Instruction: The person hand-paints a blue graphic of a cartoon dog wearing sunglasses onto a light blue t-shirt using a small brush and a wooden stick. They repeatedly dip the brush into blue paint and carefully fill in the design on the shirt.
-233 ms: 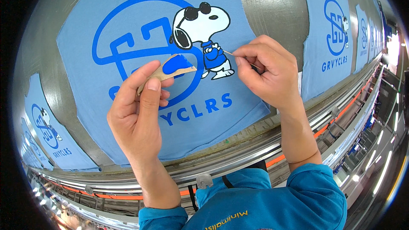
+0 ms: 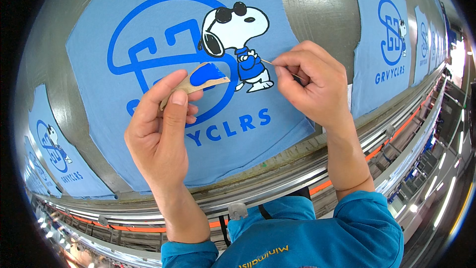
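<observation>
My left hand [image 2: 163, 124] pinches a torn piece of brown cardboard [image 2: 187, 88] between thumb and fingers. A thick smear of bright blue paint [image 2: 202, 75] covers its upper side. Closed on a thin wooden stick [image 2: 267, 62], my right hand [image 2: 317, 84] holds the tip at the arm of a printed cartoon dog [image 2: 248, 67] in sunglasses and a blue shirt; whether the tip touches cannot be told. Under both hands lies a light blue fabric panel [image 2: 99, 34], flat, with a large blue emblem and lettering partly hidden by my left hand and the cardboard.
The panel rests on a long grey table [image 2: 322, 5]. More printed blue panels lie along it, one on the right [image 2: 367, 34] and one on the left [image 2: 44, 134], with others beyond. Metal rails with an orange strip [image 2: 322, 186] run along the near edge.
The view has shifted very slightly. Both hands keep nearly the same pose, with the cardboard and the stick still held.
</observation>
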{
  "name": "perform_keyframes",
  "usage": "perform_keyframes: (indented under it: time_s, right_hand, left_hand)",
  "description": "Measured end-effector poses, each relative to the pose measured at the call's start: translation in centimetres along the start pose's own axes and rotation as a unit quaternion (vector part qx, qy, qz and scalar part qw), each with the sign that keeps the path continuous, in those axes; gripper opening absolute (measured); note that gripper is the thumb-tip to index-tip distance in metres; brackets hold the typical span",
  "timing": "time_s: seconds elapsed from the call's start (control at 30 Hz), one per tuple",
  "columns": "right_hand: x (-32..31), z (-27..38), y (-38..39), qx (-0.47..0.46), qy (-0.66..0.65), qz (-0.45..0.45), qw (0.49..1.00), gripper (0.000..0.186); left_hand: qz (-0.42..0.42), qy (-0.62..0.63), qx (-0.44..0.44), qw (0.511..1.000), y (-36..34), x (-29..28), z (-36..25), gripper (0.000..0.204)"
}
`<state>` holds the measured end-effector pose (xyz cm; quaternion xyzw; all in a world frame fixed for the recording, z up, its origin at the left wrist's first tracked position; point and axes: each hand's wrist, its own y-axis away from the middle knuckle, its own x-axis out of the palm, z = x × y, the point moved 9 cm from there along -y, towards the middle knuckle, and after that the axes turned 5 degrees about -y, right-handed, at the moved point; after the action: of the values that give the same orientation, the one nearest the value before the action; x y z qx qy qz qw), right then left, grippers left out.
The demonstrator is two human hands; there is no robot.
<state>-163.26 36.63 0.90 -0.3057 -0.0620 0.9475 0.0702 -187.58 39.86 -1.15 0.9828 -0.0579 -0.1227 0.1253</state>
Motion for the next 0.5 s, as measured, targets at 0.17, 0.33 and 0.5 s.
perform_keyframes:
  time_s: [0.17, 0.33, 0.5]
  right_hand:
    - [0.05, -0.07, 0.05, 0.005, -0.002, 0.003, 1.000, 0.013]
    - [0.01, -0.11, 0.08, 0.008, -0.001, 0.004, 1.000, 0.012]
    - [0.00, -0.07, 0.05, 0.005, 0.000, 0.012, 1.000, 0.013]
  left_hand:
    - [-0.004, -0.002, 0.001, 1.000, 0.03, 0.01, 0.03, 0.028]
    - [-0.005, -0.007, 0.000, 1.000, 0.03, 0.01, 0.06, 0.028]
    - [-0.001, -0.012, 0.002, 1.000, 0.00, 0.02, 0.01, 0.028]
